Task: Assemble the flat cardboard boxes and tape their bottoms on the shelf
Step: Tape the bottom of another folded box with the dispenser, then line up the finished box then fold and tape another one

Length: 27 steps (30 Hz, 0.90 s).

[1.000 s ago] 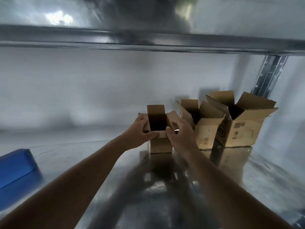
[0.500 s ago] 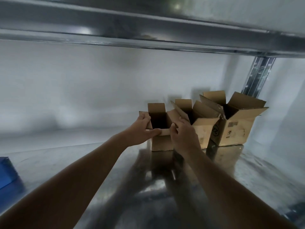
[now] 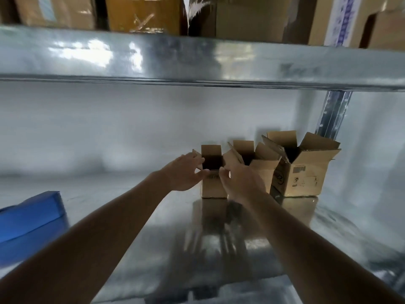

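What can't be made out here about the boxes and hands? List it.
Head view:
- Smallest box: taped bottom hidden against the metal shelf.
- Left hand and right hand: grip blurred.
- Largest box: label print too small.
- Blue object: cut off by left edge.

The right hand (image 3: 242,183) covers the near right corner of the smallest box (image 3: 213,185), so whether its fingers grip the rim or only rest there cannot be told. The left hand (image 3: 186,172) hides that box's left flap — contact is unclear through motion blur. The middle box (image 3: 260,170) is largely screened by the right hand and wrist. Print on the largest box (image 3: 304,178) is too small to read. At the left edge of the frame a blue object (image 3: 30,218) is cut off and smeared. Along the top edge, cartons (image 3: 142,14) on the upper shelf are cropped — their labels blurred.
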Motion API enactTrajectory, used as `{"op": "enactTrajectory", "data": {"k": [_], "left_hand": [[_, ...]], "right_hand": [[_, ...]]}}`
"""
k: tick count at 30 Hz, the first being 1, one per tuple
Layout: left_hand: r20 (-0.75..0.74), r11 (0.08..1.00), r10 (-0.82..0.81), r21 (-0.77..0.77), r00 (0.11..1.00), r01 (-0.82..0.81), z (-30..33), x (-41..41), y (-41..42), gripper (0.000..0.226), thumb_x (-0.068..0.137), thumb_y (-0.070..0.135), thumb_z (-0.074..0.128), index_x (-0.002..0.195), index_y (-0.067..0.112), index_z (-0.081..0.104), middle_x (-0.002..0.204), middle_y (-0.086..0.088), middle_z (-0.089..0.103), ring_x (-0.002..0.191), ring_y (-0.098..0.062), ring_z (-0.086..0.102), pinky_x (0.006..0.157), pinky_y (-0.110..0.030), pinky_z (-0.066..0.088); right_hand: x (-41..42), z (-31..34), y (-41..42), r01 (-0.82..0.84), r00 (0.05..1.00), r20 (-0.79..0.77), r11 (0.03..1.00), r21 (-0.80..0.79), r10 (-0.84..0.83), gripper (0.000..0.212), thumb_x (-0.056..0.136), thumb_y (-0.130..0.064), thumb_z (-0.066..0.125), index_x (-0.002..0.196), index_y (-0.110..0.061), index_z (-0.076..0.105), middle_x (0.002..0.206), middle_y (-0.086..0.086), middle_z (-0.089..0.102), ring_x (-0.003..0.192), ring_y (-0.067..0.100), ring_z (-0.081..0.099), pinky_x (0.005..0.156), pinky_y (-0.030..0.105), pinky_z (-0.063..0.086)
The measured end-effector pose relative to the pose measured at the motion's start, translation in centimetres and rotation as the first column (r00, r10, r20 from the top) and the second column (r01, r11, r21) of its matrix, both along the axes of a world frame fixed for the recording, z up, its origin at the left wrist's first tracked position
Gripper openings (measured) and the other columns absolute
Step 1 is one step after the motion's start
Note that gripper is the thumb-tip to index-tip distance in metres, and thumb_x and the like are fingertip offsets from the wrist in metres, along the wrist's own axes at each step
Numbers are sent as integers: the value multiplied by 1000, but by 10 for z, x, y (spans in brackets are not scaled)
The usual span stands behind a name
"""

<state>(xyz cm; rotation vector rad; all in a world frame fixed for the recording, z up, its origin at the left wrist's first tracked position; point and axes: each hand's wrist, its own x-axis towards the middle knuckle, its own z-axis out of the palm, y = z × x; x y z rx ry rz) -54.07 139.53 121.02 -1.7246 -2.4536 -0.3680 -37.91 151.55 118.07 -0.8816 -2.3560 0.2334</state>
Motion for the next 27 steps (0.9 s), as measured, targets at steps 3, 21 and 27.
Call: {"op": "enactTrajectory", "data": {"k": [3, 21, 27], "left_hand": [[-10, 999, 45, -7, 999, -45, 0, 27, -24, 76, 93, 75, 28, 140, 22, 55, 140, 1, 56, 128, -22, 53, 108, -43, 45], [-41, 926, 376, -32, 926, -377, -5, 154, -172, 62, 107, 56, 34, 163, 31, 26, 170, 6, 25, 155, -19, 27, 128, -40, 20], [-26, 885, 466, 17, 884, -466, -11, 140, -238, 65, 105, 60, 35, 163, 32, 26, 170, 6, 25, 155, -20, 28, 126, -45, 26]], "right_hand": [[27, 3, -12, -80, 994, 78, 997, 5, 80, 50, 107, -55, 34, 116, -23, 70, 101, -2, 72, 92, 15, 67, 82, 36, 57], [98, 14, -123, -433, 888, 197, 899, 59, 415, 52, 108, -50, 40, 146, -20, 58, 148, 2, 59, 133, 28, 57, 109, 45, 46], [77, 14, -178, -559, 813, 210, 829, 20, 543, 50, 109, -46, 40, 144, -17, 59, 149, 5, 58, 136, 28, 54, 114, 44, 41]]}}
